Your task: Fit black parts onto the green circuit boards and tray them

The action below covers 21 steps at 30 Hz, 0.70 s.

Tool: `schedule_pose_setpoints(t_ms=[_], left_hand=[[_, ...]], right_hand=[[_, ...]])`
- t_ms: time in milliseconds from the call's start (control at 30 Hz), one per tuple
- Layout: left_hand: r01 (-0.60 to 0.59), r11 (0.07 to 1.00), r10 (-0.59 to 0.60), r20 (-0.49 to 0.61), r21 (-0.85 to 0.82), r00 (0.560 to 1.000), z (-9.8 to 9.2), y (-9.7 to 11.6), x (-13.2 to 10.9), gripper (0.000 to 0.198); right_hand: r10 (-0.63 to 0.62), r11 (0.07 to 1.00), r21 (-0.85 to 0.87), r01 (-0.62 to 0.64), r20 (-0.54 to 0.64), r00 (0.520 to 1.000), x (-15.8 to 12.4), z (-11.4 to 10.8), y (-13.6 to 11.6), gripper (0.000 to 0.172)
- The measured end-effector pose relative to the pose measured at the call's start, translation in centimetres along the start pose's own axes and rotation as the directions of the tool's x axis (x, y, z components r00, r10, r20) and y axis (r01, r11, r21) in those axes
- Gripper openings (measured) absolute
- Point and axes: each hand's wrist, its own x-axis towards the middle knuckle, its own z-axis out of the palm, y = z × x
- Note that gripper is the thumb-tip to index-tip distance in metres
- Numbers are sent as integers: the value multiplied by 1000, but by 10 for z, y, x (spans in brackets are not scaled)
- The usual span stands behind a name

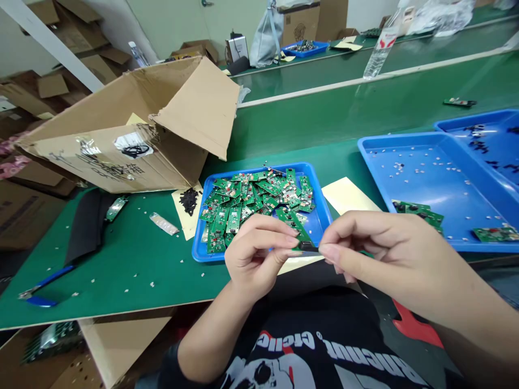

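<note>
Broadly, a smooth green tabletop [133, 265] bore a creased cardboard box [87, 156] by its far left corner and a rectangular plastic tray [198, 249] near its front edge. By the tray's near right corner, the left hand [253, 256] and right hand [377, 243] pinched, respectively, a slim circuit board [291, 220] and the small black piece [307, 246] at its end.

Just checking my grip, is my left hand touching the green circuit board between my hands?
Touching: the head view shows your left hand pinching the green circuit board by its near end, thumb against finger.
</note>
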Motion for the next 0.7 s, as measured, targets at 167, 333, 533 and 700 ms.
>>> schedule_pose_setpoints(t_ms=[167, 333, 533, 700], left_hand=[[19, 994, -17, 17, -104, 1000, -1, -3, 2, 3], [151, 940, -155, 14, -305, 988, 5, -3, 3, 5], [434, 596, -553, 46, -676, 832, 27, 3, 0, 8], [453, 619, -615, -37, -641, 788, 38, 8, 0, 17]], right_hand=[[-37, 992, -120, 40, 26, 999, 4, -3, -3, 14], [-266, 916, -305, 262, 29, 964, 1, -1, -2, 16], [-338, 867, -394, 305, -16, 941, 5, 5, -3, 16], [-391, 839, -457, 294, -131, 911, 7, 12, 3, 14]])
